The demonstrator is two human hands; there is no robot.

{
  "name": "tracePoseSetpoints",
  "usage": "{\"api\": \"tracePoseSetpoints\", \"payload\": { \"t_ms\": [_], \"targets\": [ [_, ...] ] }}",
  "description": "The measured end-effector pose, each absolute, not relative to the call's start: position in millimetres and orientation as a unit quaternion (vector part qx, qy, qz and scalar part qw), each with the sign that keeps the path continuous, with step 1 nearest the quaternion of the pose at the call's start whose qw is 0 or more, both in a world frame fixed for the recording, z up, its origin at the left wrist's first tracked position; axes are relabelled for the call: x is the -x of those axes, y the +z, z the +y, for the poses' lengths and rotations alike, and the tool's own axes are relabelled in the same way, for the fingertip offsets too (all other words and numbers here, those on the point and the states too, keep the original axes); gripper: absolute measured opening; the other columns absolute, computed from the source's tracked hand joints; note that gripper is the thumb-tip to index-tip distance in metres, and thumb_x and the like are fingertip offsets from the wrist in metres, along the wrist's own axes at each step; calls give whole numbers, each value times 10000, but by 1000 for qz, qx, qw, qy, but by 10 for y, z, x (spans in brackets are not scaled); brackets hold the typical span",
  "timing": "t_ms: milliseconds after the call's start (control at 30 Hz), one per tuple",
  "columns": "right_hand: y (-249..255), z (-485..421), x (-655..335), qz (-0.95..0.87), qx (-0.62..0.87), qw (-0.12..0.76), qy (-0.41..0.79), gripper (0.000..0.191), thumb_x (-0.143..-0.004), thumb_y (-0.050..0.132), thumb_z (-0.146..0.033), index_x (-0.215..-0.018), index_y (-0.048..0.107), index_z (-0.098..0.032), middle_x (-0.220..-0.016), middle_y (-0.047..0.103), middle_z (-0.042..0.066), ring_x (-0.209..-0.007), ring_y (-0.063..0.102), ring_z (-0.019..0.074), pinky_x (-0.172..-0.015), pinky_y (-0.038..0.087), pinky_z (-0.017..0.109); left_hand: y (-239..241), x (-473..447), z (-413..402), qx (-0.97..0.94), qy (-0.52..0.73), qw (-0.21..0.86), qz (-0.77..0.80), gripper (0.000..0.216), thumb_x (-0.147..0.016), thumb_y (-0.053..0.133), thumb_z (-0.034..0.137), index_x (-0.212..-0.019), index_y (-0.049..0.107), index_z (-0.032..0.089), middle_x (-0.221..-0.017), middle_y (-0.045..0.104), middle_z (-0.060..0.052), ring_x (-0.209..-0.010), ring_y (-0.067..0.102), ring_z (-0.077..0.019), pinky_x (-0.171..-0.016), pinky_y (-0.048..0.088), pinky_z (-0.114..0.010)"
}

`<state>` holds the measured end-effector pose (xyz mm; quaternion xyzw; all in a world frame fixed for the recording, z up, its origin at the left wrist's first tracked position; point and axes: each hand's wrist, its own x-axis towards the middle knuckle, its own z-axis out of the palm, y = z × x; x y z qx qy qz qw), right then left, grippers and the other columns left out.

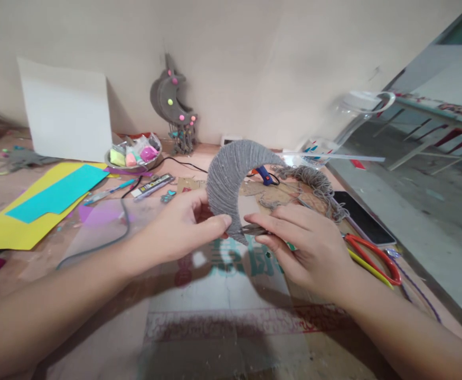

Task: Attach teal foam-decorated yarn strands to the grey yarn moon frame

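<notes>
My left hand [193, 227] grips a crescent moon wrapped in grey yarn [225, 179], thumb in front near its lower tip and fingers behind. The moon is held upright above the table. My right hand [305, 243] pinches a small dark metal tool [256, 230] between thumb and fingers; its narrow end meets the moon's lower tip. Most of that tool is hidden in the hand, so its exact kind is unclear. Behind my right hand lies a loose skein of grey yarn [313, 182], with a blue glue gun [265, 175] beside it.
A finished grey moon ornament [171, 100] hangs against the wall. A metal bowl [135, 168] of coloured clay stands at the back left, near yellow [17, 232] and blue sheets [60, 195]. Red-handled scissors [377, 258], a phone [365, 219] and a clear jug [353, 119] are on the right.
</notes>
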<state>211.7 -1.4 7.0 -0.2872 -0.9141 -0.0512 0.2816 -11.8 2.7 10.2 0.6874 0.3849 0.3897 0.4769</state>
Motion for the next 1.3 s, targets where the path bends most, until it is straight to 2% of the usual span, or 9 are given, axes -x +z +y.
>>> {"api": "tracePoseSetpoints", "payload": {
  "t_ms": [200,433,833,1067,1300],
  "targets": [
    [45,-25,-2127,-919,276,277,-58,259,-887,572,-183,-1134,630,-134,-778,593,41,-705,505,169,-627,378,298,115,96,5,-704,396,447,384,121,-812,557,164,-855,668,143,-806,700,-10,-743,633,-136,-661,514,-234],
    [32,-7,-2130,-920,274,276,-57,276,-882,581,-180,-1153,618,-142,-777,587,36,-691,491,165,-615,366,298,102,111,20,-696,397,453,392,140,-811,566,202,-889,664,139,-819,698,-16,-746,631,-142,-659,513,-241],
    [22,-30,-2114,-918,278,274,-73,279,-883,574,-182,-1157,611,-140,-792,592,43,-707,500,172,-627,385,303,115,99,24,-700,401,437,398,130,-789,589,133,-859,698,148,-862,699,-3,-759,629,-116,-664,507,-199],
    [8,-12,-2114,-920,270,276,-71,257,-888,571,-171,-1140,616,-148,-772,592,31,-691,491,165,-620,371,301,100,91,26,-686,383,489,379,159,-806,554,130,-894,686,147,-792,707,18,-730,622,-97,-632,494,-166],
    [11,5,-2111,-918,262,293,-48,230,-892,555,-148,-1107,637,-137,-769,604,37,-683,511,158,-612,374,293,91,96,34,-676,362,496,407,123,-802,563,187,-832,665,126,-759,697,1,-657,593,-102,-572,480,-181]
  ]
}}
